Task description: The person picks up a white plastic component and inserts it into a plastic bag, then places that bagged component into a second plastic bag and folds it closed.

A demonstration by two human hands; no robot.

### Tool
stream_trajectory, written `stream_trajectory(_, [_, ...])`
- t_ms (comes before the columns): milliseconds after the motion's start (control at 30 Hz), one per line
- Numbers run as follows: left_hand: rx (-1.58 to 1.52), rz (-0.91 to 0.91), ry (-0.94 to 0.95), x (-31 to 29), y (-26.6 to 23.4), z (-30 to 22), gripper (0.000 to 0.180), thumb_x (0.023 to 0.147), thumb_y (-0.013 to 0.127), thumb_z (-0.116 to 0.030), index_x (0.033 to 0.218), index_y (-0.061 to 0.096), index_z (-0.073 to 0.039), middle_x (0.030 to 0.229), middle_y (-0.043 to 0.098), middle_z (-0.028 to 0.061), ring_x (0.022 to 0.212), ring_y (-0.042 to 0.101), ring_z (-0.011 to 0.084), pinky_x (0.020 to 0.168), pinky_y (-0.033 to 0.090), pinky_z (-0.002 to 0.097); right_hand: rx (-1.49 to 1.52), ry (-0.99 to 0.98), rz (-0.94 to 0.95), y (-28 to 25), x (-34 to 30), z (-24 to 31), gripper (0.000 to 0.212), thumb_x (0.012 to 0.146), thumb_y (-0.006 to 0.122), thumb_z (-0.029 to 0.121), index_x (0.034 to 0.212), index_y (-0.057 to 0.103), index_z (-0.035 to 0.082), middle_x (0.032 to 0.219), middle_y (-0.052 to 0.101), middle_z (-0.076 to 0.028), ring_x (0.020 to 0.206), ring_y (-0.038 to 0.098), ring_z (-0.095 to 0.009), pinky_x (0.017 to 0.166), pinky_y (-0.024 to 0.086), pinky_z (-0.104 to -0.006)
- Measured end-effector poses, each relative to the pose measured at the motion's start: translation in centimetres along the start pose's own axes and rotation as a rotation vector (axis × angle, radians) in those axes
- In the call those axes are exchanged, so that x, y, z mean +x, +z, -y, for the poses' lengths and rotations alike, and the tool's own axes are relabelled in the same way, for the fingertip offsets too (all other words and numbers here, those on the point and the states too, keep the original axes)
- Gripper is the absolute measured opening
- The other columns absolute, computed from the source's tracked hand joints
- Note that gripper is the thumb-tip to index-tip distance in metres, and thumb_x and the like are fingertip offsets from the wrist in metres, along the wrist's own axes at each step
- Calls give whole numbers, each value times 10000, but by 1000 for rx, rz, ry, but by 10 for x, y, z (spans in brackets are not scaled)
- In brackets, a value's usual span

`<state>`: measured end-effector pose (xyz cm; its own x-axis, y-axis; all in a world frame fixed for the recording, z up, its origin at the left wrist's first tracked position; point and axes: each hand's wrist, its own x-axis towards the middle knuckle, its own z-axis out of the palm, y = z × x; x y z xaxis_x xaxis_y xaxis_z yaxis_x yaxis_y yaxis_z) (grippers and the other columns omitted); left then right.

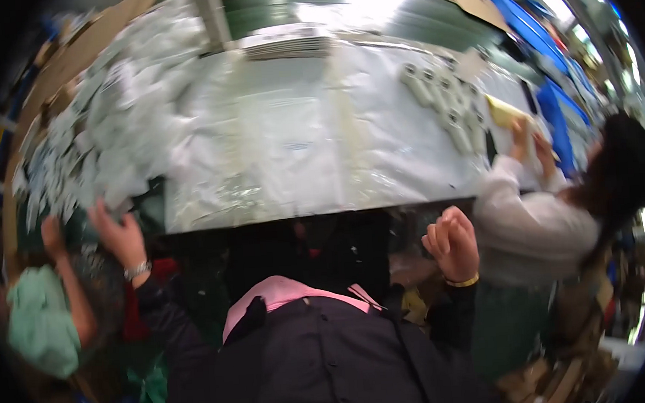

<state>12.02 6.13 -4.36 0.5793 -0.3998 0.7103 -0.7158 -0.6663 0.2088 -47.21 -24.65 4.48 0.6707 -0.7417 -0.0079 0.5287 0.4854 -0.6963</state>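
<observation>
My left hand (120,240), with a metal watch at the wrist, is open at the table's left front edge. Its spread fingers are nearest to a large heap of white plastic-looking pieces (122,118) and show nothing held. Over the front edge on the right is my right hand (452,245), a gold band at its wrist. Its fingers are curled in, with nothing visible in them. Between the hands, clear plastic film taped with yellowish strips covers the white table top (415,148). A flat clear bag or sheet (293,148) lies in the middle.
Several pale handle-shaped parts with round ends (449,101) lie at the right. Beyond them a co-worker in a white sleeve (534,225) holds a yellow item (505,110). A green-sleeved co-worker's arm (45,318) reaches in at left. A white stack (285,43) stands at the back.
</observation>
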Motion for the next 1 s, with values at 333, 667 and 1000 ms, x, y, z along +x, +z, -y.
stream_trajectory(333, [-452, -56, 233, 19, -23, -214, 370, 1011, 659, 4, 1381, 678, -9, 1470, 644, 191, 1360, 612, 385, 1163, 461, 471, -1280, -210, -500, -21, -21, -24, 110, 974, 790, 125, 1041, 802, 38, 860, 772, -77, 808, 684, -122, 704, 513, -297])
stream_trajectory(667, [-720, 282, 417, -23, -2, -278, 331, 929, 675, 69, 1243, 734, -16, 1397, 679, 152, 1250, 660, 360, 1063, 511, 449, -1944, -635, -539, -65, 86, 28, 287, 924, 812, 149, 1185, 757, 42, 1079, 769, -150, 987, 703, -365, 948, 538, -455])
stream_trajectory(1000, [-727, 252, 318, -33, 13, -272, 302, 912, 688, 64, 1201, 742, -8, 1323, 709, 147, 1193, 679, 352, 1022, 520, 438, -2133, -228, -747, -106, 132, 45, 438, 907, 832, 207, 1290, 709, 35, 1166, 778, -170, 1083, 728, -373, 975, 555, -455])
